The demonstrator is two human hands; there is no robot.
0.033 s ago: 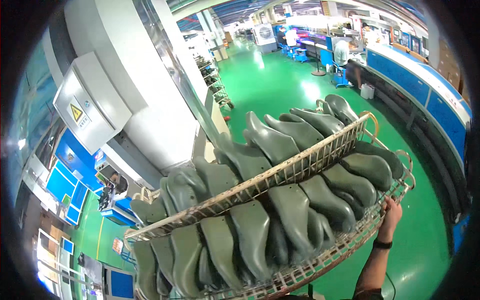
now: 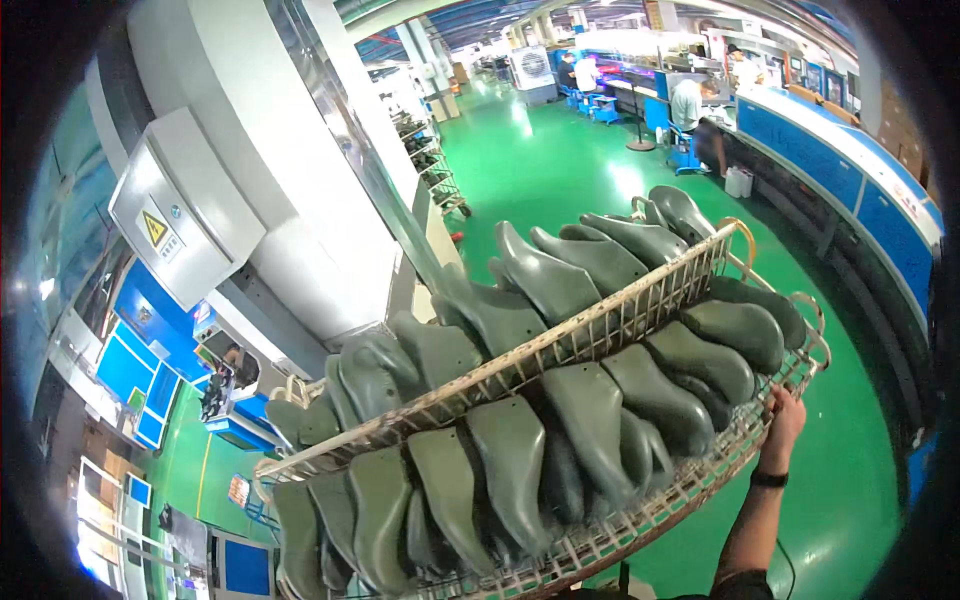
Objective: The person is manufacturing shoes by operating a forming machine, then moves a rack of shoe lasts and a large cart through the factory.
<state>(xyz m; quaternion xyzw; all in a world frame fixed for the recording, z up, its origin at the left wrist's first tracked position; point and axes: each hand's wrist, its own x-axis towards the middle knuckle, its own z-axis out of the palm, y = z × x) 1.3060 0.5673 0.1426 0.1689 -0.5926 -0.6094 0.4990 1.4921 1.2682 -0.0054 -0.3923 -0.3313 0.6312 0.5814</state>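
My right hand [image 2: 785, 418] has its fingers wrapped round the outer rim of a white wire rack [image 2: 655, 528], near the rack's right end. Dark green shoe lasts [image 2: 508, 455] stand packed along the near side, leaning against a slatted middle rail. On the far side of that rail sits a second row of shoe lasts [image 2: 550, 275], partly hidden by it. Below my hand, a dark band circles the wrist. My left hand is outside the picture.
A grey electrical box [image 2: 185, 215] hangs on the thick white pillar [image 2: 300, 240] to the left. Along the right runs a long blue-and-white machine line [image 2: 845, 165], where people sit and stand. Another loaded rack [image 2: 432, 165] stands beyond the pillar on the green floor.
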